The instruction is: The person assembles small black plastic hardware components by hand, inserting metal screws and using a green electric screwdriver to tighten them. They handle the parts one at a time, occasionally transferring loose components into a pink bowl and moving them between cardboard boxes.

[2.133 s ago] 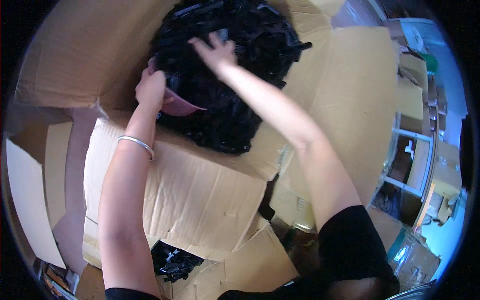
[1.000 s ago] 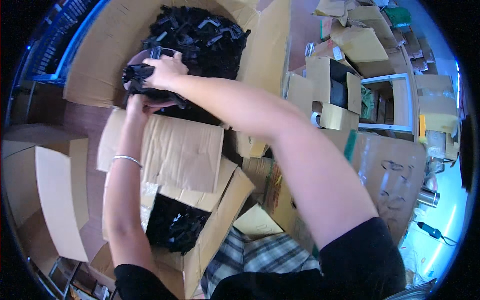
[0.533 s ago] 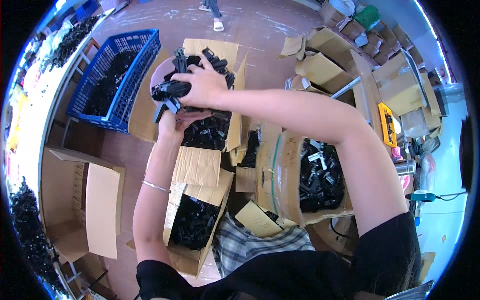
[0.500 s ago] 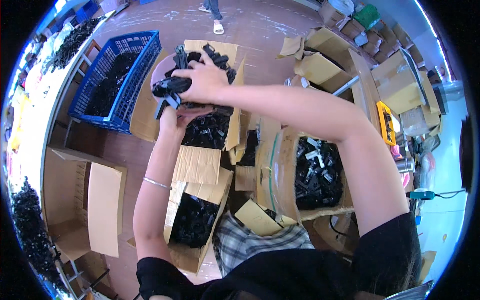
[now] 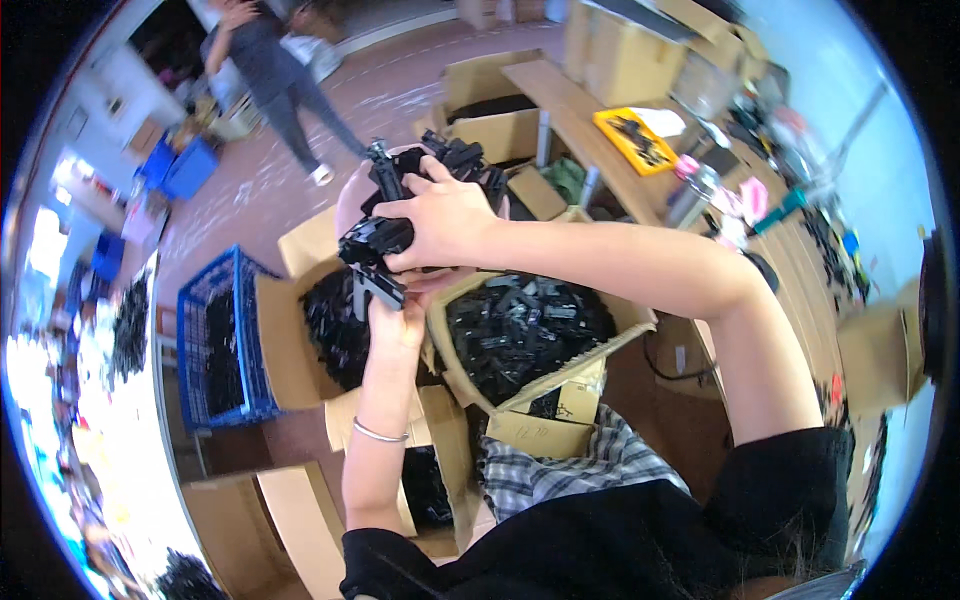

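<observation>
Black plastic parts (image 5: pixel 380 237) are heaped in a pale pink, bowl-like holder (image 5: pixel 352 195), mostly hidden beneath them. My left hand (image 5: pixel 402 318) supports the holder from below and its near side, its fingers partly hidden. Spread over the top of the heap, my right hand (image 5: pixel 447 222) presses the parts down with fingers curled on them. The load hangs above two open cardboard boxes. The left box (image 5: pixel 268 330) and the right box (image 5: pixel 560 368) both contain many similar black parts.
A blue crate (image 5: pixel 245 350) with black pieces stands at the left. On the wooden bench (image 5: pixel 570 110) at the right are a yellow tray (image 5: pixel 640 140) and a metal bottle (image 5: pixel 695 195). More cardboard boxes surround my lap. Another person (image 5: pixel 280 85) stands at the far left.
My view has swung to the right. Both hands still hold the heaped parts, now closer to the right box than before. More of the other person and the bench shows.
</observation>
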Available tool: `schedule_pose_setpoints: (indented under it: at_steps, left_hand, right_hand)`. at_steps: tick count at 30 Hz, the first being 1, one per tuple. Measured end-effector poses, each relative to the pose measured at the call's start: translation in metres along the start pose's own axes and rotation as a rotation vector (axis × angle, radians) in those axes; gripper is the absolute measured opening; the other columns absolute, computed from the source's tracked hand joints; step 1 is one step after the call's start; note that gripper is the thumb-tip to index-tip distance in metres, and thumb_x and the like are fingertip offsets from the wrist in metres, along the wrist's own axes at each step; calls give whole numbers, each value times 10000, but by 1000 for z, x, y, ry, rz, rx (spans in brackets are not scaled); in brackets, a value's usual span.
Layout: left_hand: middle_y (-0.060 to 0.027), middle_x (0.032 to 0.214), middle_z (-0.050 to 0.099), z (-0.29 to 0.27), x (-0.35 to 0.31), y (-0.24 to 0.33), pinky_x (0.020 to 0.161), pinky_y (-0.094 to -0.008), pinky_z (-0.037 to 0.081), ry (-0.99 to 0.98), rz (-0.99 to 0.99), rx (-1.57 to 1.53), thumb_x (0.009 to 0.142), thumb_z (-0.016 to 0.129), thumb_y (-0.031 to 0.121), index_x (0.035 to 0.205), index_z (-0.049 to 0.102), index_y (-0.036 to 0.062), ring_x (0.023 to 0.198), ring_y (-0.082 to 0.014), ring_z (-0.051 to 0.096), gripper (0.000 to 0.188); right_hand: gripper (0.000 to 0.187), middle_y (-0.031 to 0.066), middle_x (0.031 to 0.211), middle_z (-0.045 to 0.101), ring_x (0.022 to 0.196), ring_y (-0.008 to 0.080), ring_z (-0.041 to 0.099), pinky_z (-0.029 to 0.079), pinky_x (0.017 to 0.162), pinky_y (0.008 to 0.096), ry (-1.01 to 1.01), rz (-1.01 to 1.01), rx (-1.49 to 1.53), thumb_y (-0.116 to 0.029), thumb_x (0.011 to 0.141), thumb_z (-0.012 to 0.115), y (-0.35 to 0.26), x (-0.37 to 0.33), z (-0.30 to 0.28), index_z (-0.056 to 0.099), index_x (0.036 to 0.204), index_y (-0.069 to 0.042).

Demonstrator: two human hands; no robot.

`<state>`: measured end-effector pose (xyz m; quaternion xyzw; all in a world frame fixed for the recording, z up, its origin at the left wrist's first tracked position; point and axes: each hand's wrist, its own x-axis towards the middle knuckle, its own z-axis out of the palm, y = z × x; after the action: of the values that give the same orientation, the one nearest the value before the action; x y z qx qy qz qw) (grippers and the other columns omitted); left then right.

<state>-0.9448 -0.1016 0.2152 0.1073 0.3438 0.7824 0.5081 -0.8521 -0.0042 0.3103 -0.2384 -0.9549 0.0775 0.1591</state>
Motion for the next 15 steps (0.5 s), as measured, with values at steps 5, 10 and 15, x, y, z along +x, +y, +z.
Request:
schedule_pose_setpoints:
  at_steps: [5, 10, 15]
  left_hand:
    - [-163, 1124, 558, 91, 6, -110, 826, -453, 526, -194, -254, 79, 923, 399, 312, 1135, 489, 31, 986, -299, 588, 364]
    - [-142, 1132, 558, 175, -31, -235, 821, -474, 520, -280, -561, -8, 940, 350, 318, 1149, 488, 62, 1011, -287, 573, 359]
    - [-77, 1114, 588, 249, -73, -357, 815, -417, 508, -478, -709, 162, 933, 275, 495, 1231, 453, 139, 1007, -220, 585, 497]
  right_hand:
    - [565, 117, 1144, 544, 1162, 350, 425, 474, 871, 416, 267, 262, -101, -466, 578, 697, 103, -114, -44, 609, 1106, -281]
    - [587, 161, 1163, 528, 1158, 370, 429, 456, 895, 427, 337, 564, -163, -424, 570, 701, 161, -255, -89, 596, 1127, -273]
    - [584, 203, 1162, 521, 1176, 390, 410, 403, 941, 440, 349, 854, -234, -416, 598, 691, 209, -384, -121, 578, 1152, -270]
